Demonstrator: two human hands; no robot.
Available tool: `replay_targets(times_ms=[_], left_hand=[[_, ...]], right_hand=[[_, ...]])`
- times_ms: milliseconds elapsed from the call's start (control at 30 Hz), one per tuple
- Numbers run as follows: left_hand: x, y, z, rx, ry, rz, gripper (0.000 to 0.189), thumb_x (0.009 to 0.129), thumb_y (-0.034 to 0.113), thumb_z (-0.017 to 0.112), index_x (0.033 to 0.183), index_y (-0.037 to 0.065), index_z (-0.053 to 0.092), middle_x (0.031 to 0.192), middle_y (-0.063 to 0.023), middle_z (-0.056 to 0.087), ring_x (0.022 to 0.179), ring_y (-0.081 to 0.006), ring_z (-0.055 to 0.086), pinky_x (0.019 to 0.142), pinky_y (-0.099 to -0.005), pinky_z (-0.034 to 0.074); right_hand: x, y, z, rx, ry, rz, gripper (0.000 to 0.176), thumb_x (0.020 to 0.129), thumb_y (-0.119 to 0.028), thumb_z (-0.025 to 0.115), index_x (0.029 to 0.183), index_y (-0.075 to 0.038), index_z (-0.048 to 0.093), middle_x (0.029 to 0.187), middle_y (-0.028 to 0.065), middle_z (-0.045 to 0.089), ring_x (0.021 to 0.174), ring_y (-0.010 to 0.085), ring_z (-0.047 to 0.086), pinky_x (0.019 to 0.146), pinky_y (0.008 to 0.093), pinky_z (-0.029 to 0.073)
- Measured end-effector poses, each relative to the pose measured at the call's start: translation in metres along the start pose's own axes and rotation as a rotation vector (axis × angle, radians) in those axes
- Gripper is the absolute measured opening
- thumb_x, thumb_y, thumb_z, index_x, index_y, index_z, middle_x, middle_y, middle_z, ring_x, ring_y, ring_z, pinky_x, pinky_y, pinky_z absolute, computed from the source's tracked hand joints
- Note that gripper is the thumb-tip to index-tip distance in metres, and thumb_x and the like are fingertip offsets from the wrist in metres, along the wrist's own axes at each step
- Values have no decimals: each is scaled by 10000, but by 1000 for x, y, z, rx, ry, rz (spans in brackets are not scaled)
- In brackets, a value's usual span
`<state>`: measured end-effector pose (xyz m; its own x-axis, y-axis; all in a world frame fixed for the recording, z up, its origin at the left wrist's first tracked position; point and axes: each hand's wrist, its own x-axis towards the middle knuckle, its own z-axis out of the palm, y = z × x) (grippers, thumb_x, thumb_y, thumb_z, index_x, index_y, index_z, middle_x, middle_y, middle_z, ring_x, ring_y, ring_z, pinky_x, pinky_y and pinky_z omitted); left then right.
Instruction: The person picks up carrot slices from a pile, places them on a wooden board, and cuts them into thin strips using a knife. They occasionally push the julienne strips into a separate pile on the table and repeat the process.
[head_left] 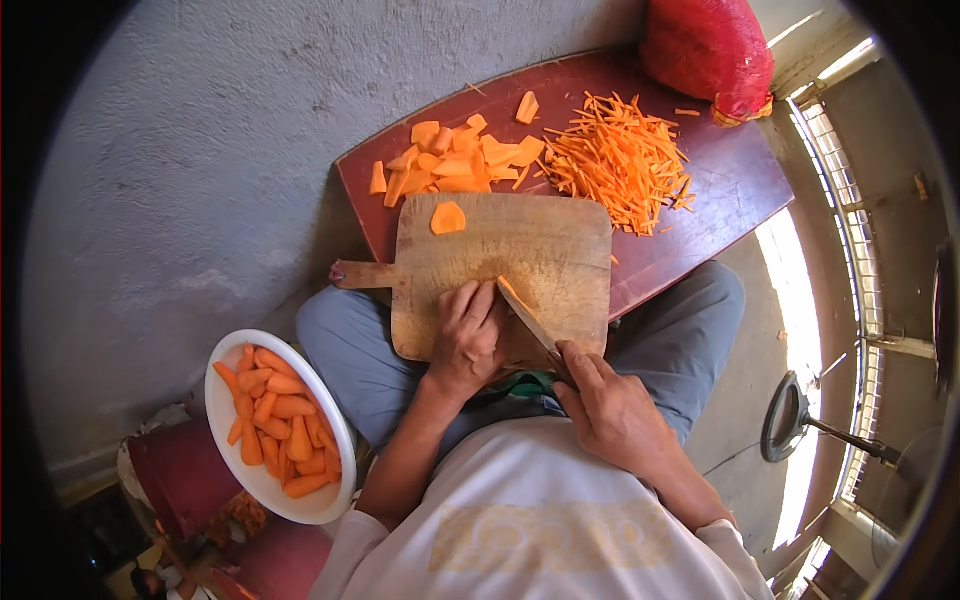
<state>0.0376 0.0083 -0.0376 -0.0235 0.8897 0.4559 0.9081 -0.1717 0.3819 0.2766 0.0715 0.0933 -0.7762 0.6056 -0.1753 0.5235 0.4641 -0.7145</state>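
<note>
My right hand (610,405) is wrapped round the handle of a knife (532,322). Its blade slants across the wooden cutting board (580,230) that rests over my lap. Curled fingers of my left hand (466,335) press down on the board beside the blade, on a carrot piece mostly hidden under them. A thin orange carrot strip (514,292) shows along the blade. Near the board's far edge lies a flat carrot slice (448,218).
Beyond the board, a dark red table (730,185) bears carrot slabs (460,160), a heap of carrot shreds (625,165) and a red mesh sack (708,50). To the left stands a white basin (345,470) of peeled carrots (290,408). A wall (200,150) borders the left side.
</note>
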Motion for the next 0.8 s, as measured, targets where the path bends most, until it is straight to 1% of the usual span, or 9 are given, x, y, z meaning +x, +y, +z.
replay_targets(times_ms=[100,233,333,433,533,600,733,800], left_hand=[[2,-1,4,-48,63,-28,354,844,43,689,1172,-40,796,1350,-212,697,1265,-402,630,1056,-531,513],[2,-1,2,-79,60,-59,355,840,0,684,1173,-20,805,1313,-191,715,1204,-405,646,1041,-523,535],[3,-5,6,-117,96,-78,342,833,-18,689,1153,-13,810,1287,-184,721,1178,-414,649,1031,-520,551],[2,0,6,-144,111,-98,321,828,-29,695,1127,-8,811,1271,-182,717,1167,-417,648,1018,-508,564],[6,2,3,-134,102,-99,320,825,-36,694,1123,-5,808,1258,-188,708,1157,-417,643,1009,-503,572],[7,2,-1,-144,62,-116,332,823,-40,691,1133,-4,803,1262,-191,703,1148,-419,638,1000,-504,576],[7,1,3,-164,111,-88,377,813,-58,675,1170,-18,792,1280,-205,691,1138,-430,632,996,-511,577],[6,1,2,-140,110,-71,403,800,-73,664,1182,-28,787,1290,-212,685,1135,-438,631,999,-512,576]], right_hand=[[12,5,4,37,4,0,416,1103,-154,663,1440,33,507,993,321,728,847,517,747,707,588,605],[33,10,11,81,57,-58,317,1113,-140,642,1361,7,509,945,314,722,837,520,736,710,601,578],[24,-2,-5,127,-48,94,379,1102,-118,663,1436,16,544,1138,335,738,1005,556,726,831,598,584],[18,-8,-8,122,-95,128,372,1107,-123,658,1435,14,545,1153,325,739,1024,554,725,839,600,582],[34,-1,9,91,-52,55,366,1109,-117,652,1435,8,542,1184,318,732,1028,553,724,844,603,579],[30,0,5,99,-47,54,362,1108,-110,650,1432,4,533,1157,321,733,1016,556,720,837,607,573],[16,-11,-3,112,-63,119,331,1104,-102,653,1398,6,548,1132,332,729,1016,562,712,838,601,573],[26,-3,5,109,-44,93,317,1101,-100,658,1381,6,553,1123,330,730,1010,563,711,833,596,576]])
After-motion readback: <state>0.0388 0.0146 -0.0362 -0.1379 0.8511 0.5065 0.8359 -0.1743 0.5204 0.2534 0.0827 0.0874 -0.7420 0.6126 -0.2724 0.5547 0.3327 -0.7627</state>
